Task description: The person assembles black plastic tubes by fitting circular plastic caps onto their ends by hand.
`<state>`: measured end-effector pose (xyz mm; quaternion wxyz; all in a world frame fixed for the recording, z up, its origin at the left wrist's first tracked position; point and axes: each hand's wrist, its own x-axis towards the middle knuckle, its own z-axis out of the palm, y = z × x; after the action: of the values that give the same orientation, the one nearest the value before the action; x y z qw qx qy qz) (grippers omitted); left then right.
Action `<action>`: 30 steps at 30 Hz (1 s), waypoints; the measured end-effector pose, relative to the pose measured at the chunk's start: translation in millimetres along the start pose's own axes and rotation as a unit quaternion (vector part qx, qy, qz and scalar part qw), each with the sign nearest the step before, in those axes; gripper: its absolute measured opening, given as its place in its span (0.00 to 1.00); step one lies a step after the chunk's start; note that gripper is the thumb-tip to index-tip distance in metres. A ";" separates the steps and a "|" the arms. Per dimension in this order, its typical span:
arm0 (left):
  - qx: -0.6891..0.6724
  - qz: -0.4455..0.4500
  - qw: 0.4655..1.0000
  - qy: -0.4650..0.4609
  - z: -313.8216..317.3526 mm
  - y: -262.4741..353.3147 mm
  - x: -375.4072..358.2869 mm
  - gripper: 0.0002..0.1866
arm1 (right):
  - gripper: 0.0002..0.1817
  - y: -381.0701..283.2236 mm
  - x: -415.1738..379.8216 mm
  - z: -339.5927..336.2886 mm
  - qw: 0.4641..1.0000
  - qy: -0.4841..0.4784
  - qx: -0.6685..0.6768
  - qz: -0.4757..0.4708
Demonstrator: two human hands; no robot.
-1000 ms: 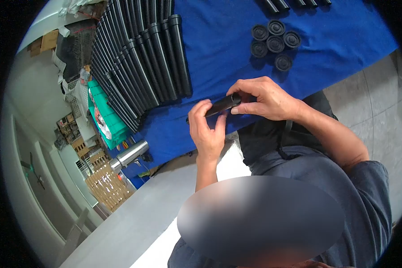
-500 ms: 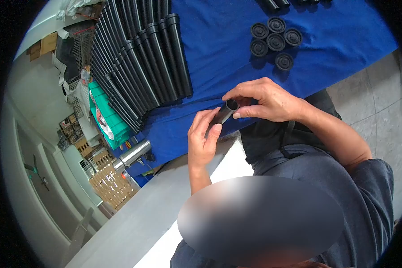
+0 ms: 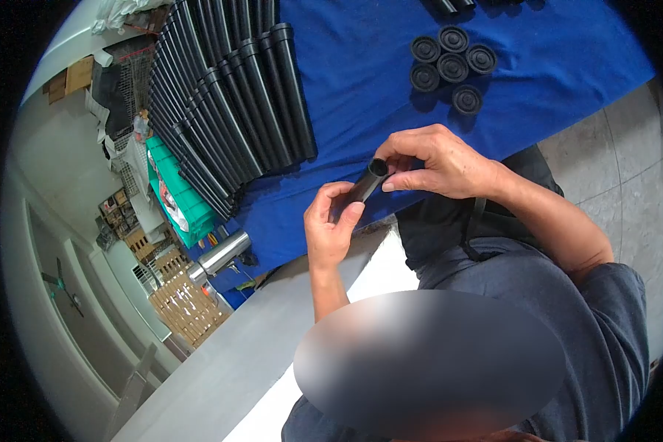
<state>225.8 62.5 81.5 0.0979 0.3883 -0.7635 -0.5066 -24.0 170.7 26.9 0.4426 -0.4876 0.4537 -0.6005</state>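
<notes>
Near the blue cloth's front edge, my left hand (image 3: 333, 230) grips a short black tube (image 3: 362, 189) between thumb and fingers. The tube is tilted, with its hollow end up and to the right. At that end is my right hand (image 3: 436, 163), its fingers bent round the rim and its thumb close to the tube's side; the fingertips are partly hidden. Several round black caps (image 3: 453, 67) lie on the cloth beyond my right hand. Long black tubes (image 3: 232, 96) with collars lie side by side in a large group at the left.
The blue cloth (image 3: 361, 88) covers the table. At its left edge are a green crate (image 3: 180, 195) and a shiny metal cylinder (image 3: 223, 252). More short black tubes (image 3: 449, 6) lie at the far edge of the view. Wooden pallets (image 3: 188, 302) stand on the floor beyond.
My left hand and the short tube have shifted slightly left. The fingers of my right hand are more curled, and more of the tube's open end shows.
</notes>
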 end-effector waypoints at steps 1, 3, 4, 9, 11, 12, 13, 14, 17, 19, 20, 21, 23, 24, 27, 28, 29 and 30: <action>-0.024 -0.023 0.999 -0.012 -2.1 -0.9 -0.8 0.21 | 0.15 1.4 0.2 1.5 1.000 0.006 0.000 -0.001; -0.036 -0.040 0.998 -0.026 -2.5 6.7 0.2 0.22 | 0.15 2.1 0.2 1.7 1.000 0.015 -0.009 -0.009; -0.042 -0.050 0.997 -0.033 -2.2 9.2 0.3 0.23 | 0.14 2.0 0.2 1.2 1.000 0.016 -0.017 -0.017; -0.035 -0.020 0.999 -0.033 -0.3 -1.3 2.8 0.25 | 0.13 1.5 0.8 -1.0 0.999 0.013 -0.032 -0.019; -0.006 -0.003 1.000 -0.014 4.6 -2.0 3.0 0.24 | 0.12 2.4 0.7 -0.9 0.999 0.013 -0.035 -0.020; 0.007 -0.008 1.000 0.003 8.6 2.9 2.9 0.24 | 0.12 2.5 0.9 -0.8 0.999 0.015 -0.033 -0.023; 0.019 -0.013 1.000 0.020 10.5 5.4 2.7 0.24 | 0.12 2.7 1.2 -0.4 0.999 0.017 -0.031 -0.026; 0.020 -0.024 0.999 0.024 9.6 3.3 2.5 0.23 | 0.12 3.1 1.2 0.0 0.999 0.020 -0.029 -0.029; 0.026 -0.045 0.998 0.034 5.9 -1.3 1.9 0.20 | 0.12 5.6 0.7 1.4 0.999 0.021 -0.031 -0.036; 0.035 -0.046 0.998 0.033 5.5 -0.6 2.2 0.19 | 0.13 4.2 0.6 0.0 0.999 0.013 -0.046 -0.016; 0.039 -0.036 0.998 0.030 5.4 0.1 1.9 0.19 | 0.13 3.3 0.3 -0.2 0.998 0.009 -0.054 -0.006; 0.042 -0.026 0.998 0.026 5.5 1.4 2.0 0.19 | 0.15 1.9 0.2 -0.2 0.999 0.013 -0.042 0.007; 0.071 0.002 0.997 0.013 5.9 6.8 1.9 0.20 | 0.18 -1.4 -0.2 1.1 0.999 0.018 -0.017 0.033; 0.095 0.021 0.995 0.005 5.7 13.0 2.2 0.21 | 0.20 -2.6 -0.5 1.9 1.000 0.012 -0.009 0.023; 0.200 0.100 0.974 0.016 7.2 17.6 5.8 0.22 | 0.27 0.3 1.3 0.9 0.999 -0.003 -0.028 -0.047; 0.241 0.130 0.962 0.025 10.8 20.3 7.9 0.23 | 0.25 0.5 0.9 -0.8 0.998 -0.004 -0.041 -0.040; 0.311 0.180 0.931 0.063 15.7 27.2 8.8 0.23 | 0.23 -1.5 0.9 -2.0 0.998 -0.005 -0.055 -0.031; 0.330 0.216 0.911 0.117 20.3 27.8 5.8 0.22 | 0.21 -3.5 1.1 -2.8 0.997 -0.005 -0.068 -0.024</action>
<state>197.1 77.8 94.2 0.1600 0.2807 -0.9355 -0.1428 -27.3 170.7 30.3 0.3963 -0.5305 0.4798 -0.5756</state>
